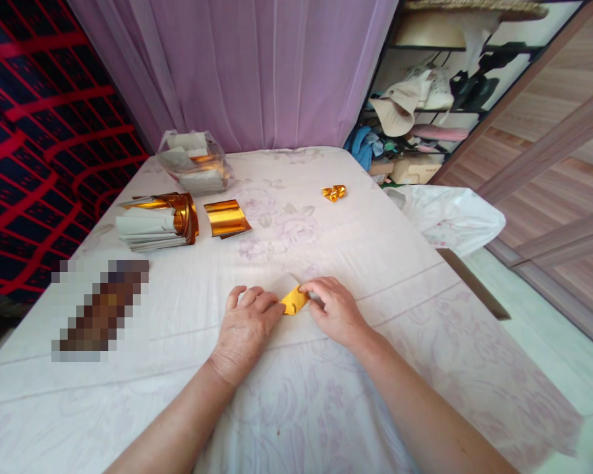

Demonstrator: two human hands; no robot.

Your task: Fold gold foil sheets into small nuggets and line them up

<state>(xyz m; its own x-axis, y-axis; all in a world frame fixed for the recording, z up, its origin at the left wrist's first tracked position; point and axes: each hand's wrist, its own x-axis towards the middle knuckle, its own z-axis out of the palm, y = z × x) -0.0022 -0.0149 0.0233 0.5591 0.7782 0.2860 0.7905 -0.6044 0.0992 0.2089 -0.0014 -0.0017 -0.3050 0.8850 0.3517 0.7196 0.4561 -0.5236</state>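
Observation:
A small sheet of gold foil paper [294, 301], partly folded over with its pale back showing at the far side, lies on the floral tablecloth in front of me. My left hand [251, 320] presses its left edge, the thumb and fingertips closed on it. At the right edge, my right hand [337, 307] pinches the same sheet between thumb and forefinger. Beyond the hands, to the right, sits a folded shiny gold paper piece [334, 192]. A few flat gold foil sheets [226, 218] rest at the back left.
A thick stack of foil paper [153, 227] lies at the left, with a clear plastic bag [195, 164] of more paper behind it. A pixelated item [106, 306] is nearer. A white plastic bag [454, 214] and filled shelves [425, 99] stand past the table's right edge.

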